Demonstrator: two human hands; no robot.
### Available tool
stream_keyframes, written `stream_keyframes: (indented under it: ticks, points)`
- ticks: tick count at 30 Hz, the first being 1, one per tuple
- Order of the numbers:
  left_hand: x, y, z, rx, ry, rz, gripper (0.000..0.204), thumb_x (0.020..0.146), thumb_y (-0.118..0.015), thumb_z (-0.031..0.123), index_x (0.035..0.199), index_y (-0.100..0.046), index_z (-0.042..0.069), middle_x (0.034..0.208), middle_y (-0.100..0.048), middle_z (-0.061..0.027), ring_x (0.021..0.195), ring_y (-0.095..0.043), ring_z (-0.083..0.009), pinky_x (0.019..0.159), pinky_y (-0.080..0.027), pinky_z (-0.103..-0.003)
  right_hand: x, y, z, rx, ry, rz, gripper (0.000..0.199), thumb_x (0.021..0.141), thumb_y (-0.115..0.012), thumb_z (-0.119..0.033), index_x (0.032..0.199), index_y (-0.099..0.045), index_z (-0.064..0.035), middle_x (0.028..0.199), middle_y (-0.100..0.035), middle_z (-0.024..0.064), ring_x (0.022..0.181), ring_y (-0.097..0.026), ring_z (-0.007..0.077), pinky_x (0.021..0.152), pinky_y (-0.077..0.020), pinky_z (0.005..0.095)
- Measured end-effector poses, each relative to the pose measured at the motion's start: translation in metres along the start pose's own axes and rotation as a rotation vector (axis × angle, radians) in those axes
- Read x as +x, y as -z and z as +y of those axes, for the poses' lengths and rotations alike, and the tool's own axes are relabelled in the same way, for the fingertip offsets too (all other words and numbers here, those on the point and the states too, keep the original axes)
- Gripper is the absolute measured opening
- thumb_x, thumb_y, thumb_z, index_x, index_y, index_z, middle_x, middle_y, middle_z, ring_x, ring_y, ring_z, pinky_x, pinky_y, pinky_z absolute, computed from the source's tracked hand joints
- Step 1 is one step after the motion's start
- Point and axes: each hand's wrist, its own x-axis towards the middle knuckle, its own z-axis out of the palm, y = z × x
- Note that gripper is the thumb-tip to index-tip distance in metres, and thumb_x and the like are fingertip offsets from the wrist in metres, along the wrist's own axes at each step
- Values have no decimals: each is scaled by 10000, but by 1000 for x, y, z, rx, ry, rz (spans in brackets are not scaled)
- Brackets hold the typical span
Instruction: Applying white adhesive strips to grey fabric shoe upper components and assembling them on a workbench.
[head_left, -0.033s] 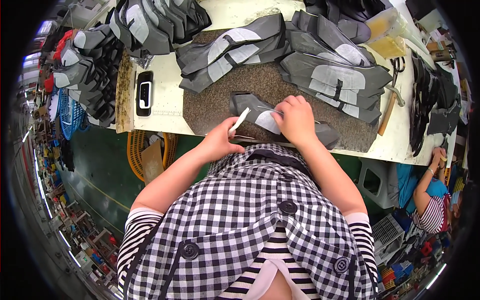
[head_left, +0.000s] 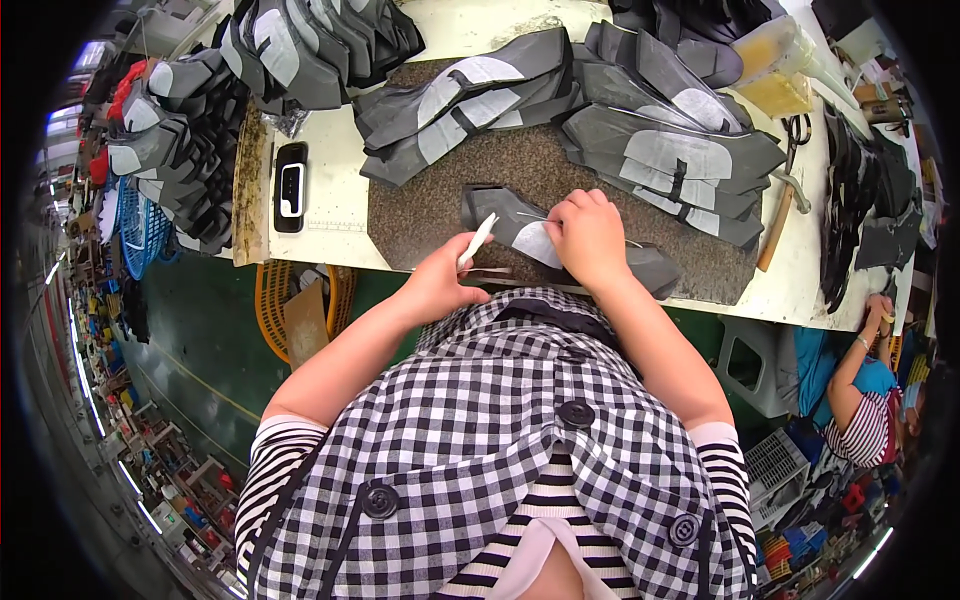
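Note:
A dark grey cut piece with a pale rounded panel, apparently a shoe upper (head_left: 497, 203), lies on the brown speckled mat (head_left: 530, 165) at the table's front edge. My left hand (head_left: 440, 275) is closed around a slim white pen-shaped stick (head_left: 480, 240), its tip by the piece's left part. Over the middle of the piece, my right hand (head_left: 592, 237) is closed, fingers bunched. A thin silver rod (head_left: 532, 218) sticks out from those fingers; its kind cannot be made out. The right hand hides part of the piece, whose right end shows beyond the wrist.
Stacks of similar grey pieces (head_left: 690, 160) lie at the mat's back. A hammer (head_left: 780, 225) and scissors (head_left: 797, 130) are on the right. A phone-like device (head_left: 290, 185) lies left, near a clear ruler (head_left: 335, 222). Another person's hand (head_left: 878, 312) is at the far right.
My right hand has shifted very slightly up, its fingers drawn a little closer together. The left hand and the white stick are practically still.

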Motion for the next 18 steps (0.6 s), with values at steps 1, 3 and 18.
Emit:
stream_keyframes:
  ticks: [1, 3, 18]
  points:
    - [-6, 1, 9, -26, -60, 47, 659, 715, -792, 58, 1306, -509, 126, 1055, -639, -83, 958, -608, -173, 824, -487, -318, 5, -5, -3, -119, -31, -79, 92, 759, -703, -169, 798, -685, -88, 926, -612, 87, 910, -583, 280, 800, -467, 414]
    - [-6, -1, 3, -15, -101, 91, 570, 760, -751, 56, 1280, -529, 124, 1026, -648, -74, 932, -616, -177, 801, -488, -315, 7, -16, -1, -155, -53, -85, 99, 758, -705, -174, 792, -677, -86, 905, -602, 87, 899, -585, 281, 786, -466, 417]
    - [70, -29, -41, 692, -824, 402, 498, 826, -606, 104, 1293, -491, -24, 1355, -487, -156, 1262, -462, -337, 1067, -377, -407, 16, -23, -11, 55, -166, -60, 87, 790, -672, -136, 795, -647, -52, 876, -606, 108, 910, -610, 308, 782, -499, 414]
